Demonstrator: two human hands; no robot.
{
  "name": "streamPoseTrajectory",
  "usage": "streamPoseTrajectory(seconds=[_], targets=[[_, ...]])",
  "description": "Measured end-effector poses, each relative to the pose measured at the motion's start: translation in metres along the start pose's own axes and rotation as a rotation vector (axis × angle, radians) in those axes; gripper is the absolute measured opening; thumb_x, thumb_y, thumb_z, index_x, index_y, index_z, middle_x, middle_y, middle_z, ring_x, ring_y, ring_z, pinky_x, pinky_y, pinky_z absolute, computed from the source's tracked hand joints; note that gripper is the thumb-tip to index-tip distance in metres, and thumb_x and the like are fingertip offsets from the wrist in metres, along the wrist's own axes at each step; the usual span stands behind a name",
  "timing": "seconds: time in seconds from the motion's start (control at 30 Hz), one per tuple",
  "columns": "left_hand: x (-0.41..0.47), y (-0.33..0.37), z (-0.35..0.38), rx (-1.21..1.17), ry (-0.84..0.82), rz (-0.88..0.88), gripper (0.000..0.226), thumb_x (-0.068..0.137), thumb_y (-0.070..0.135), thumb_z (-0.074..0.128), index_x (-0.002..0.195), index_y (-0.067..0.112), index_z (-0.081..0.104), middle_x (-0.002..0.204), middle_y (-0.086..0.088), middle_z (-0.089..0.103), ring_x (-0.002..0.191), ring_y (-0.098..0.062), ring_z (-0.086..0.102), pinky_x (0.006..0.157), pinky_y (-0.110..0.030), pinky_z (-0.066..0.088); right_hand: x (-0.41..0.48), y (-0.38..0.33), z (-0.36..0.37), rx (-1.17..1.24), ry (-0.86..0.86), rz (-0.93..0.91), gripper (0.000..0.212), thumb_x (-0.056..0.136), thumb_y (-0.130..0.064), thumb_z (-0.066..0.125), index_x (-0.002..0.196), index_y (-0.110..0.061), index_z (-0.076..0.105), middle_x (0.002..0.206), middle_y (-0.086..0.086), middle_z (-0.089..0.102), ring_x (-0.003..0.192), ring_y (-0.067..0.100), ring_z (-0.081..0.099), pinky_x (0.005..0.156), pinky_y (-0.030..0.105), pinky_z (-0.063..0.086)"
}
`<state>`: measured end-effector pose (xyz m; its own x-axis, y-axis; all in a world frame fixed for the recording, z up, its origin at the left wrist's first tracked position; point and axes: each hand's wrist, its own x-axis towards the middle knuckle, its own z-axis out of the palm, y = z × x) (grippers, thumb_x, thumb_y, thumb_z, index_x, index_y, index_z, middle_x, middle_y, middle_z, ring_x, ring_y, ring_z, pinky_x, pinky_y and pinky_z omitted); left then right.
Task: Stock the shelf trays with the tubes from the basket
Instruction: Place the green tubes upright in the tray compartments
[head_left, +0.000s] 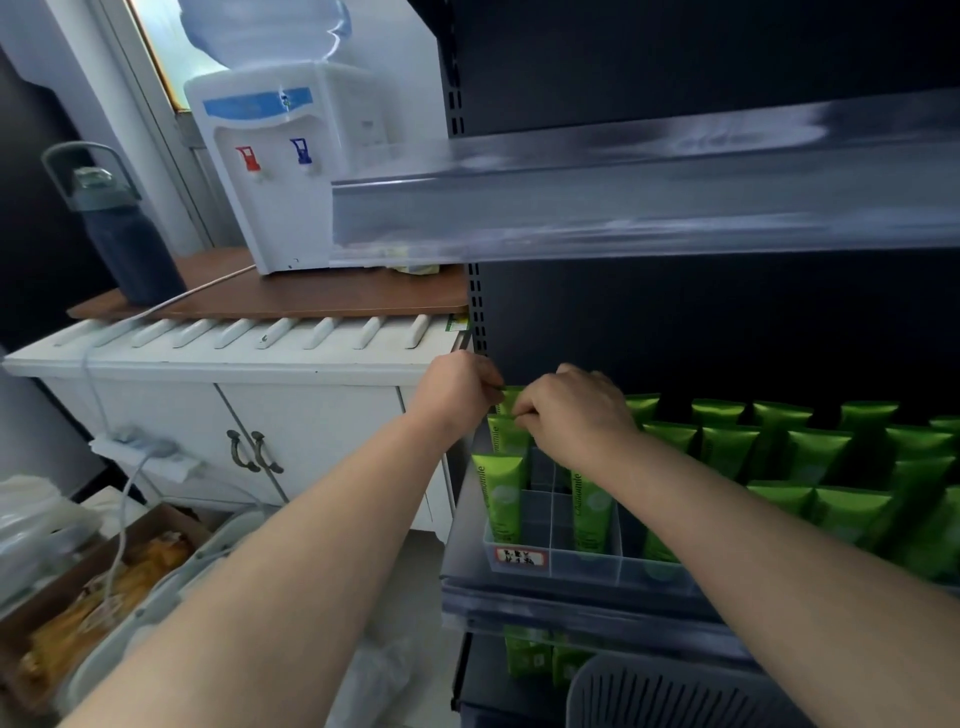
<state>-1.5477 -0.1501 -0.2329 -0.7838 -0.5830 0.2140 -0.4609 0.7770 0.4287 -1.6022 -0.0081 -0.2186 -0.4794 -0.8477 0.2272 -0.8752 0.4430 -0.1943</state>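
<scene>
Green tubes stand upright in clear divided trays on the dark shelf. My left hand and my right hand both reach to the back left of the tray and pinch the flat top edge of a green tube in the rear row. In front of it stand two more tubes in the left column. Further tubes fill the rows to the right. A grey basket shows at the bottom, with several green tubes behind it on the shelf below.
An upper shelf with a clear front lip juts out above my hands. To the left stands a white cabinet carrying a water dispenser and a dark bottle. A cardboard box lies at lower left.
</scene>
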Motion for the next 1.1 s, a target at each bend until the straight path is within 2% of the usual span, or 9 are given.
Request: streamPoseTrajectory(seconds=[0.1,0.27,0.47,0.6,0.73,0.83,0.97,1.03,1.1], targets=[[-0.003,0.002,0.001,-0.019,-0.002,0.005,0.015,0.084,0.009,0.066,0.094,0.017,0.074,0.099,-0.001,0.072,0.095,-0.021,0.064,0.085,-0.031,0.051,-0.003,0.003,-0.004,0.021,0.001,-0.011,0.021,0.093,-0.038,0.056,0.107,-0.033,0.07,0.103,-0.003,0.065,0.106,0.02,0.051,0.087,0.037,0.04],[-0.008,0.008,-0.005,-0.092,-0.02,-0.01,0.014,0.083,0.009,0.068,0.095,0.015,0.073,0.099,-0.002,0.072,0.095,-0.019,0.064,0.086,-0.027,0.05,-0.014,0.014,-0.012,0.019,0.036,-0.004,0.02,0.093,-0.039,0.055,0.106,-0.034,0.069,0.105,-0.005,0.067,0.104,0.018,0.053,0.081,0.033,0.042],[-0.015,0.016,-0.011,-0.138,-0.011,-0.064,0.033,0.083,-0.007,0.055,0.106,0.011,0.071,0.105,-0.005,0.07,0.101,-0.019,0.064,0.092,-0.025,0.049,-0.032,0.029,-0.019,0.044,0.038,0.025,0.021,0.096,-0.032,0.051,0.11,-0.034,0.067,0.112,-0.009,0.066,0.106,0.017,0.055,0.083,0.032,0.046],[-0.02,0.025,-0.016,-0.169,0.018,-0.042,0.03,0.085,-0.004,0.057,0.106,0.011,0.071,0.104,-0.005,0.069,0.1,-0.018,0.064,0.084,-0.021,0.047,-0.042,0.039,-0.029,0.056,0.051,0.037,0.021,0.095,-0.032,0.052,0.111,-0.034,0.066,0.113,-0.01,0.066,0.106,0.016,0.054,0.082,0.032,0.045],[-0.021,0.043,-0.018,-0.238,0.024,-0.02,0.027,0.084,-0.001,0.06,0.104,0.014,0.071,0.103,-0.005,0.071,0.099,-0.019,0.066,0.088,-0.033,0.054,-0.051,0.046,-0.032,0.076,0.029,0.024,0.019,0.091,-0.039,0.058,0.106,-0.033,0.068,0.108,-0.01,0.067,0.102,0.014,0.052,0.083,0.033,0.046],[-0.021,0.054,-0.015,-0.201,0.027,0.048,0.024,0.084,0.005,0.064,0.101,0.019,0.072,0.098,0.0,0.071,0.094,-0.015,0.066,0.09,-0.029,0.052,-0.056,0.048,-0.033,0.079,0.068,-0.007,0.016,0.089,-0.042,0.061,0.097,-0.032,0.071,0.1,-0.009,0.065,0.094,0.012,0.047,0.078,0.031,0.043],[-0.025,0.066,-0.015,-0.174,-0.085,0.105,0.015,0.082,0.015,0.071,0.095,0.022,0.073,0.092,0.005,0.072,0.085,-0.006,0.064,0.083,-0.018,0.046,-0.064,0.046,-0.034,-0.001,-0.1,0.001,0.024,0.085,-0.048,0.063,0.103,-0.034,0.069,0.095,-0.008,0.058,0.097,0.014,0.046,0.086,0.033,0.04],[-0.027,0.071,-0.013,-0.135,-0.171,0.136,0.013,0.081,0.019,0.074,0.093,0.023,0.074,0.087,0.009,0.069,0.084,-0.004,0.063,0.084,-0.018,0.045,-0.066,0.045,-0.03,-0.022,-0.122,0.01,0.026,0.087,-0.045,0.062,0.109,-0.033,0.068,0.108,-0.006,0.062,0.104,0.016,0.051,0.094,0.035,0.04],[-0.029,0.074,-0.01,-0.077,-0.228,0.172,0.014,0.081,0.02,0.073,0.095,0.022,0.074,0.089,0.009,0.069,0.088,-0.007,0.064,0.089,-0.022,0.048,-0.067,0.044,-0.025,0.01,-0.087,0.023,0.023,0.088,-0.041,0.063,0.107,-0.031,0.07,0.111,-0.007,0.066,0.104,0.017,0.057,0.096,0.037,0.043]])
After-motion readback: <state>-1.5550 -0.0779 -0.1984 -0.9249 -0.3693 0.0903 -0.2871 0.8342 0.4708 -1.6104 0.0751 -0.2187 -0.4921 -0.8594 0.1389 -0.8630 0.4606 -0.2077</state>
